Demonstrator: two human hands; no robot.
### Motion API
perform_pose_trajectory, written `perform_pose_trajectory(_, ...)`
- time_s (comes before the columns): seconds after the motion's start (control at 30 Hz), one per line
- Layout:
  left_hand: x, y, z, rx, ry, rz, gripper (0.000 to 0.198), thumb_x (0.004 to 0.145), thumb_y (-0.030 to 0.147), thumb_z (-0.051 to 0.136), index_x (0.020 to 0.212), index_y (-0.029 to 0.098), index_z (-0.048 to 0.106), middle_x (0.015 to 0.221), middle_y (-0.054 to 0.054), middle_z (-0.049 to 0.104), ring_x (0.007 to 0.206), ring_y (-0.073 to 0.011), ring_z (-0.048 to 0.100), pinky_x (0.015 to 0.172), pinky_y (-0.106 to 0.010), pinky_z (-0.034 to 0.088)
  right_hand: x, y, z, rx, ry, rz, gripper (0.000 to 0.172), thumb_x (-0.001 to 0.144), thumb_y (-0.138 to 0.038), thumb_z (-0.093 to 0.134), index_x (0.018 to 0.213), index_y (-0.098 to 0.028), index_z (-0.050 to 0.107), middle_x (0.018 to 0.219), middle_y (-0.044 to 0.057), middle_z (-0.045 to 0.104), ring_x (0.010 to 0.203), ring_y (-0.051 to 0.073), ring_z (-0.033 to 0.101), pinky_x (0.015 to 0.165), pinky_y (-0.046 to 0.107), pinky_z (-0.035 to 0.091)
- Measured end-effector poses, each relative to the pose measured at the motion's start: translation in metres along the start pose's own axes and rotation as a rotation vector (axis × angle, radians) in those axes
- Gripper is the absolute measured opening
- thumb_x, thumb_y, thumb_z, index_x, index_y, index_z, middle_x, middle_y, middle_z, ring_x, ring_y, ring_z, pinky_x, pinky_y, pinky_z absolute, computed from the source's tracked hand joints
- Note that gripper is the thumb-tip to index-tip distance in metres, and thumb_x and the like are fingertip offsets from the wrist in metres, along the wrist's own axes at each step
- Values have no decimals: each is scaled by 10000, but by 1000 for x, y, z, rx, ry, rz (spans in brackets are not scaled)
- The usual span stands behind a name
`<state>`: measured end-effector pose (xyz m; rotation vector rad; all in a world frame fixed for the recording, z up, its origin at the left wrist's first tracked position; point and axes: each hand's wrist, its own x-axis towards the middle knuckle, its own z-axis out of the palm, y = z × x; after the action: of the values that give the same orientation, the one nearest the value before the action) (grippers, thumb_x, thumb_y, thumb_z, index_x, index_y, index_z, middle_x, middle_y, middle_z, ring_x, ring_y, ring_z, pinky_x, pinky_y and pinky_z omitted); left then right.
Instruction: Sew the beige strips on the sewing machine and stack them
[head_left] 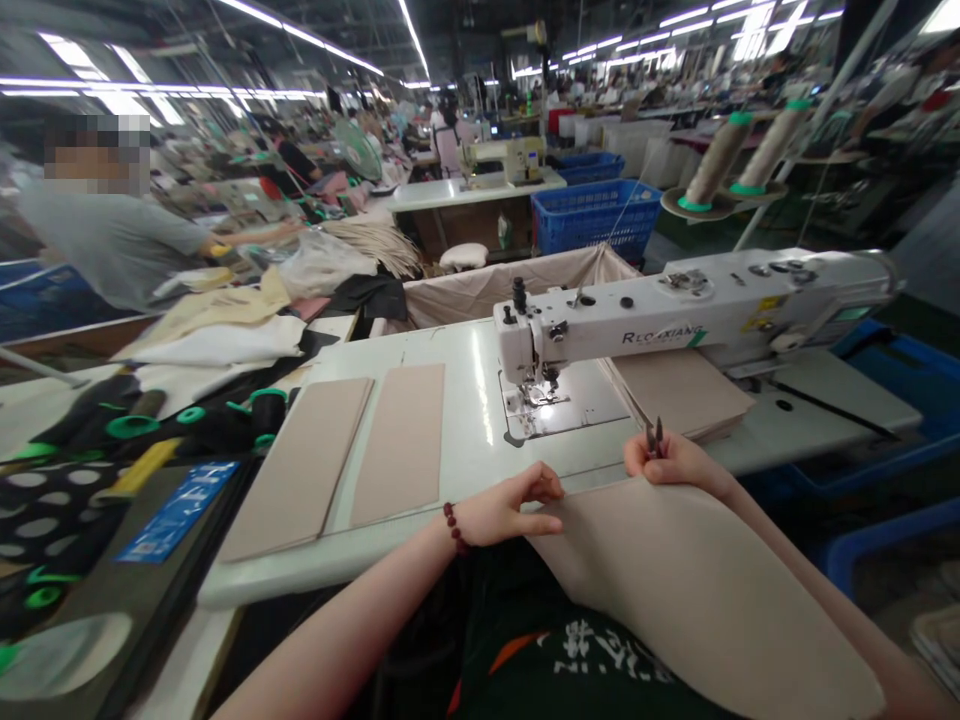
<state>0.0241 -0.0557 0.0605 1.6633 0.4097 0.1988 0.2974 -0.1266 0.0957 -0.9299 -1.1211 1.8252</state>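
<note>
A beige fabric panel (675,570) hangs over my lap in front of the sewing machine (600,330). Its upper edge is pinched in my right hand (679,462), which also holds small thread snips (655,438), points upward. At the panel's left corner is my left hand (525,508), thumb and fingers apart; whether it touches the cloth I cannot tell. To the left on the machine table (465,440) lie a stack of beige panels (300,460) and a separate beige panel (401,440). More beige panels (682,390) are piled under the machine arm.
Thread cones (772,150) stand on a holder behind the machine. A blue crate (592,220) and a cloth-lined bin (495,290) are beyond the table. Black thread spools (225,420) lie at left, and a co-worker in grey (112,240) sits past them.
</note>
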Motion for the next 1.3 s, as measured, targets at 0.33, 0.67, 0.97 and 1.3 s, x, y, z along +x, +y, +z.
perform_pose_trajectory(0.33,-31,64,-31,182,230,-213,293,856,452,591,855,167,658,829,-15,656,756,-137,578,672,-227,443,-25,-3,-33,-104,133,-10,367,666,-441,766,670,-153,538,531,-39,459,435,55,372,409,175,242)
perform_pose_trajectory(0.67,-53,84,-32,143,253,-285,292,870,448,568,821,167,632,737,5,625,649,-107,540,562,-201,403,-15,3,-28,-171,134,22,411,651,-488,760,673,-159,515,543,-41,444,454,62,375,420,185,264)
perform_pose_trajectory(0.97,-71,98,-58,825,364,-116,222,885,429,547,915,267,695,861,-1,675,820,-178,614,757,-306,471,-3,-19,-2,-734,128,-49,307,810,-470,643,764,-169,607,644,-9,522,578,110,446,529,232,335)
perform_pose_trajectory(1.3,-98,21,-39,1370,441,-120,137,926,243,492,885,230,623,887,-39,608,844,-208,565,798,-365,446,30,62,8,-1220,216,-230,273,909,-441,516,1015,-235,660,924,50,698,780,196,617,701,288,404)
